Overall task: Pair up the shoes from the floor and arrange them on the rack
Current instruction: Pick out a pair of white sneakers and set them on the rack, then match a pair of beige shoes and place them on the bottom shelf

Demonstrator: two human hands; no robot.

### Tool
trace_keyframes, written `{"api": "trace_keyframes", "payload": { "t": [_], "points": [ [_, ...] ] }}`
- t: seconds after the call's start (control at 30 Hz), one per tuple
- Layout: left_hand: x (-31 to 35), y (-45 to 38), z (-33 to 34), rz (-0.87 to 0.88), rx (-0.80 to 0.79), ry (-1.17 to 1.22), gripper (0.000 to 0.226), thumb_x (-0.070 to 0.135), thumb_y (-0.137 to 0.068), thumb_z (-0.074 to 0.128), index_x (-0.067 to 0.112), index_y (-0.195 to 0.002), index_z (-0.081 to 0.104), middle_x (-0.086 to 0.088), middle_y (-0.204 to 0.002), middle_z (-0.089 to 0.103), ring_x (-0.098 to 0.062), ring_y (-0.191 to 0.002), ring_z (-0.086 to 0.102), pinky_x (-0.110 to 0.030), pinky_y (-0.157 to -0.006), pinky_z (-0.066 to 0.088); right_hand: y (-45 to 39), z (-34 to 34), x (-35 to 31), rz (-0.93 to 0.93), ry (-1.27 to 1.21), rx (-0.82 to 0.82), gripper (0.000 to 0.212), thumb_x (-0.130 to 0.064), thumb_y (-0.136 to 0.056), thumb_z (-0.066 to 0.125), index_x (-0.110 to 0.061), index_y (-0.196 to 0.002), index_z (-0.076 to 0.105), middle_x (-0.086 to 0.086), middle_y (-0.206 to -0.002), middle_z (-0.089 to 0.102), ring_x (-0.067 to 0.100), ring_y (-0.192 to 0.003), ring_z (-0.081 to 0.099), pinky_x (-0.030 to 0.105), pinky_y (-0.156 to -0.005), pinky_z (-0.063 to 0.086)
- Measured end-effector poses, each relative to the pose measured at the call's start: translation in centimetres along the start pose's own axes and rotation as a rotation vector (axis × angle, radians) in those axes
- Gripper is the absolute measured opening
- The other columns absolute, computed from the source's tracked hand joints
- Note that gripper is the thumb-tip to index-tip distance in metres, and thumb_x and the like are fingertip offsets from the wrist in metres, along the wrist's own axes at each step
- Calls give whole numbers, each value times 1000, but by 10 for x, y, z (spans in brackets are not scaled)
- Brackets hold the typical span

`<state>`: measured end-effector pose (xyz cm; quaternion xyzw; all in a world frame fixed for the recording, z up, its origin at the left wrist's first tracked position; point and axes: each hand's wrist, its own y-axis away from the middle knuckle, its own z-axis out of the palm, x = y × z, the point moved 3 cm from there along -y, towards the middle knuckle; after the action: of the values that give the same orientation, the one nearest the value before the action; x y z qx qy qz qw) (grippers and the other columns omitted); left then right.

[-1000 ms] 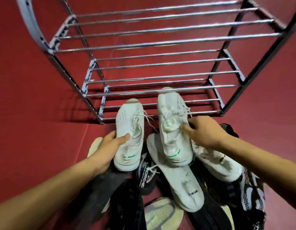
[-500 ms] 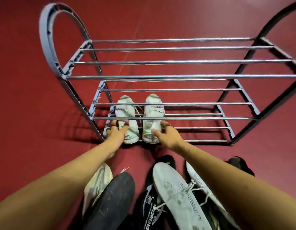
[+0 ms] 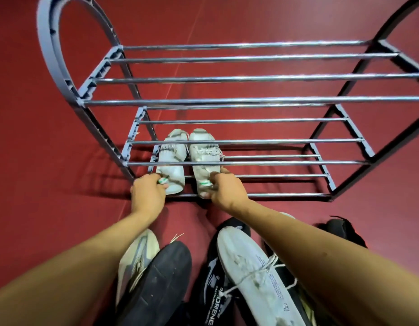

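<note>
Red floor carries the rack. Your left hand grips the left white sneaker and your right hand grips the right white sneaker, both sneakers side by side on the bottom shelf.

We have a single view, from a wide-angle camera on the person's head. It looks forward and steeply down, so we see through the rack from above its top bars to the red floor. Both forearms run in from the bottom edge, close to the lens; the straight bars bow near the edges.
</note>
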<state>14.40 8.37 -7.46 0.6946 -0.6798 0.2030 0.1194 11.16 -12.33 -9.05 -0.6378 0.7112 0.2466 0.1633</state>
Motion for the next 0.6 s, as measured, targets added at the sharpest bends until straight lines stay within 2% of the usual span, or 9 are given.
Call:
{"api": "trace_keyframes", "payload": {
  "t": [0.1,0.27,0.4,0.5,0.57,0.6],
  "points": [
    [-15,-3,-9,-44,70,-12,5,4,-77,70,5,-80,75,-21,-83,74,-46,-84,65,-43,-73,48,-4,15,-24,-68,15,-12,29,-33,-76,76,-19,-98,64,14,-101,63,40,-90,65,35,-74,51],
    [0,1,0,-73,61,35,13,18,-74,80,12,-86,78,-16,-84,76,-45,-85,67,-41,-75,51,-11,34,-37,-51,128,-34,32,-33,-84,66,-14,-109,59,27,-117,55,44,-90,65,37,-70,49],
    [-5,0,1,-62,24,-1,14,25,-75,80,13,-79,74,-16,-80,74,-45,-83,65,-40,-71,50,-10,29,-32,-24,140,-3,31,-32,-83,67,-16,-109,60,22,-117,55,43,-91,65,35,-65,43],
    [-6,8,7,-43,-73,-44,18,26,-82,75,11,-75,67,-16,-81,72,-44,-86,64,-37,-68,44,-11,21,-29,-33,135,-14,23,-22,-81,63,-13,-103,61,21,-114,56,44,-92,64,38,-71,50],
    [-2,7,8,7,-139,-71,10,21,-87,69,11,-87,68,-18,-89,72,-43,-94,63,-37,-71,40,-14,17,-22,-89,130,-95,23,-12,-80,59,-11,-103,62,22,-117,56,45,-98,63,38,-79,54],
    [-2,9,7,28,-174,-73,14,19,-90,66,10,-100,69,-18,-95,73,-43,-99,63,-38,-76,43,-13,16,-16,-129,117,-158,32,-7,-78,60,-10,-110,64,22,-125,53,43,-108,60,37,-87,52]
  ]
}}
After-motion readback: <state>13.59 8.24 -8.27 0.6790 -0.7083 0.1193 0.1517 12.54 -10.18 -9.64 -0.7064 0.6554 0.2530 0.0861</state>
